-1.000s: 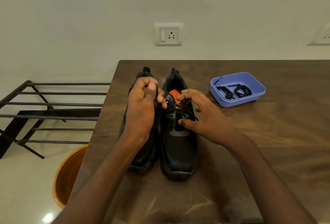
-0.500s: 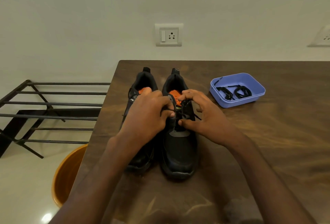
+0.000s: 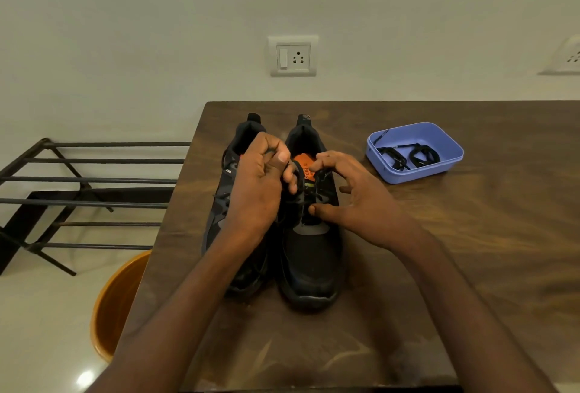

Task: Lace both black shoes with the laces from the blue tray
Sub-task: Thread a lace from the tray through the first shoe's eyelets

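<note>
Head view, setting: A dark wooden table (image 3: 470,251) stood against a pale wall, seen from above and behind the person's forearms.
Shoes: Two black shoes sat side by side near the table's left edge, toes toward the viewer. The right shoe (image 3: 309,267) showed an orange insole at its opening; the left shoe (image 3: 219,214) was partly hidden behind a hand.
Left hand: The left hand (image 3: 257,192) was raised over the gap between the shoes, fingers curled tight with the thumb on top. It seemed to pinch a lace end, though the lace itself was too dark and thin to make out.
Right hand: The right hand (image 3: 354,201) rested on the right shoe's eyelet area, fingers loosely curved, thumb pressing the tongue. Whether it held any lace could not be told.
Blue tray: The blue tray (image 3: 439,170) sat to the right of the shoes, a little farther back, with two bundled black laces (image 3: 405,156) inside.
Step in hand: Judged to be threading the right shoe's eyelets.
Next move: Likely calls for drawing the lace snug, then feeding its tip through the next eyelet up.
Beyond the table: A black metal rack (image 3: 78,192) and an orange tub (image 3: 110,314) stood on the floor to the left.
</note>
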A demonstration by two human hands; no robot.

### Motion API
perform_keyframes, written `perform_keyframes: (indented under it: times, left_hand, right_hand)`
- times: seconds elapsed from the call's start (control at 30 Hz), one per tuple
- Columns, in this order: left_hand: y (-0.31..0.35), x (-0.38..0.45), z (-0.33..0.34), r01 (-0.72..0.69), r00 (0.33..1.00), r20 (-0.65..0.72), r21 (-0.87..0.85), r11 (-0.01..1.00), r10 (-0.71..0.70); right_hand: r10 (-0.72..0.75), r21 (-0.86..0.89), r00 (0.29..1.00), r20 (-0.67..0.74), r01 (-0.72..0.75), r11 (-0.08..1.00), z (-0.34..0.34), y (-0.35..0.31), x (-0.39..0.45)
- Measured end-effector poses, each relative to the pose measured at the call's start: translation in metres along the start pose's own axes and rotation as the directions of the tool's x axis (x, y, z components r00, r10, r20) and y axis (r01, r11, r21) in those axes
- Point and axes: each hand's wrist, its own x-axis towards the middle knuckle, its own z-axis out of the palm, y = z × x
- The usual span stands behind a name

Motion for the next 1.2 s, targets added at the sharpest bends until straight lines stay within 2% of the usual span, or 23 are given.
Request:
perform_keyframes:
  times: [0.1,0.23,0.33,0.43,0.47,0.53,0.6,0.7,0.77,0.87,1.0,1.1,1.13,1.2]
  left_hand:
    - [0.001,-0.002,0.009,-0.046,0.998,-0.038,0.054,0.997,0.049]
    - [0.000,-0.002,0.015,-0.070,0.988,-0.139,0.029,0.997,0.073]
    - [-0.005,-0.001,0.017,-0.003,0.984,-0.179,-0.028,1.000,-0.002]
    - [0.000,0.004,0.015,0.111,0.962,-0.218,-0.241,0.964,-0.165]
    - [0.003,0.006,0.011,0.126,0.964,-0.203,-0.222,0.967,-0.172]
    - [0.011,0.006,0.000,0.091,0.991,-0.101,0.025,0.996,-0.088]
    - [0.018,-0.001,-0.010,-0.010,0.999,0.040,0.285,0.959,-0.001]
    - [0.025,-0.016,-0.021,-0.114,0.992,0.118,0.586,0.802,0.054]
    - [0.028,-0.020,-0.026,-0.154,0.987,0.137,0.711,0.686,0.079]
    - [0.034,-0.018,-0.027,-0.190,0.979,0.110,0.784,0.592,0.169]
    - [0.039,-0.017,-0.026,-0.098,0.985,0.016,0.871,0.481,0.173]
    - [0.033,-0.014,-0.022,-0.224,0.958,0.139,0.907,0.356,0.250]
    - [0.031,-0.013,-0.021,-0.273,0.955,0.206,0.888,0.369,0.212]
    - [0.027,-0.011,-0.018,-0.305,0.950,0.303,0.830,0.467,0.081]
  right_hand:
    - [-0.001,0.003,1.000,-0.007,0.001,1.000,0.001,-0.002,0.000]
    - [-0.020,0.003,1.000,0.010,0.020,1.000,0.001,-0.006,-0.001]
    - [-0.018,0.007,1.000,0.000,0.018,1.000,0.002,-0.007,0.000]
    - [-0.008,0.016,1.000,-0.023,0.008,1.000,0.002,-0.006,0.000]
    - [-0.006,0.021,1.000,-0.026,0.007,1.000,0.003,-0.006,0.000]
    - [-0.003,0.011,1.000,-0.025,0.003,1.000,0.005,-0.008,0.000]
    - [-0.006,-0.029,0.999,-0.031,0.005,1.000,0.008,-0.009,0.000]
    - [-0.021,-0.121,0.995,-0.101,0.008,0.993,0.012,-0.010,0.002]
    - [-0.047,-0.189,0.986,-0.162,0.016,0.982,0.014,-0.012,0.003]
    - [-0.044,-0.237,0.984,-0.172,0.002,0.972,0.018,-0.017,0.002]
    - [0.005,-0.301,0.994,-0.109,-0.038,0.953,0.021,-0.022,0.002]
    - [0.037,-0.340,0.991,-0.132,-0.080,0.937,0.023,-0.026,0.004]
    - [0.046,-0.348,0.988,-0.146,-0.095,0.933,0.025,-0.028,0.005]
    - [0.051,-0.367,0.985,-0.163,-0.108,0.924,0.029,-0.031,0.004]
